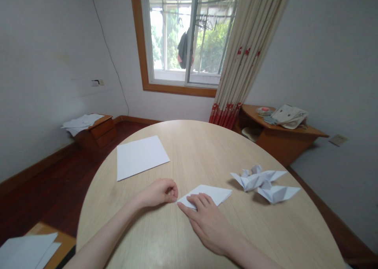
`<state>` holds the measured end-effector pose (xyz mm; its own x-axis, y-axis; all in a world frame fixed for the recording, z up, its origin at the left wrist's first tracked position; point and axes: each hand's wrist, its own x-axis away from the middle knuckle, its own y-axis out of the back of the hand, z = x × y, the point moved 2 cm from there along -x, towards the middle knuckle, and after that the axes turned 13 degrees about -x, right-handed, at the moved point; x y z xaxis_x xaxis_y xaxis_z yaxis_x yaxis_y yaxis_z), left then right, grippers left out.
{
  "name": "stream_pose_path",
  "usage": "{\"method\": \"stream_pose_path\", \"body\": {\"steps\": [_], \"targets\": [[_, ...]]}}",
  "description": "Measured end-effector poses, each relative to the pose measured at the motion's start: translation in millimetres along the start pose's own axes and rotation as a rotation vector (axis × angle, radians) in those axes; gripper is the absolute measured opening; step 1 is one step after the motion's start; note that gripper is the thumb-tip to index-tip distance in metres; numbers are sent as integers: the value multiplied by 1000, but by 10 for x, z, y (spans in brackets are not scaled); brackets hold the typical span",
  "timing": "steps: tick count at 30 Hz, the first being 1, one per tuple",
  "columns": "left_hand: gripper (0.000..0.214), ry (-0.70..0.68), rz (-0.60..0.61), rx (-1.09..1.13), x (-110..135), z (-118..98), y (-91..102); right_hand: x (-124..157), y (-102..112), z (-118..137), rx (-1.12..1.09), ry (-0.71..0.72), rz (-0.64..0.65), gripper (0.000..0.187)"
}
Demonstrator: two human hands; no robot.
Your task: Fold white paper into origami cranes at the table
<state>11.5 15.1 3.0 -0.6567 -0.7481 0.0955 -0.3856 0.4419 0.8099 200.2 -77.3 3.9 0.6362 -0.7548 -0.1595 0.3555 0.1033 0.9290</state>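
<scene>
Paper [214, 193] lies folded on the round table [189, 151], under the right hand [206, 225]. How do the fingers sit?

Together and flat, pressing down on it. The left hand [159, 192] curls closed just beside it, fingers tucked together.

What could go wrong?

If that pressure eases, the paper could slide on the smooth wood and a crease could land crooked. A careless elbow could also knock the folded paper shapes [261, 184] nearby
</scene>
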Motion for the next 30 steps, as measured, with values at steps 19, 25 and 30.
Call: {"method": "stream_pose_path", "body": {"steps": [19, 25, 30], "targets": [[7, 12, 12, 0, -2, -16, 12, 11, -43, 3, -1, -12, -7, 48], [9, 9, 11, 8, -5, -4, 2, -6, -47, 22, -11, -32, -11, 47], [7, 9, 13, 17, -9, 0, 0, -22, -44, 37, -29, -66, -1, 48]]}}
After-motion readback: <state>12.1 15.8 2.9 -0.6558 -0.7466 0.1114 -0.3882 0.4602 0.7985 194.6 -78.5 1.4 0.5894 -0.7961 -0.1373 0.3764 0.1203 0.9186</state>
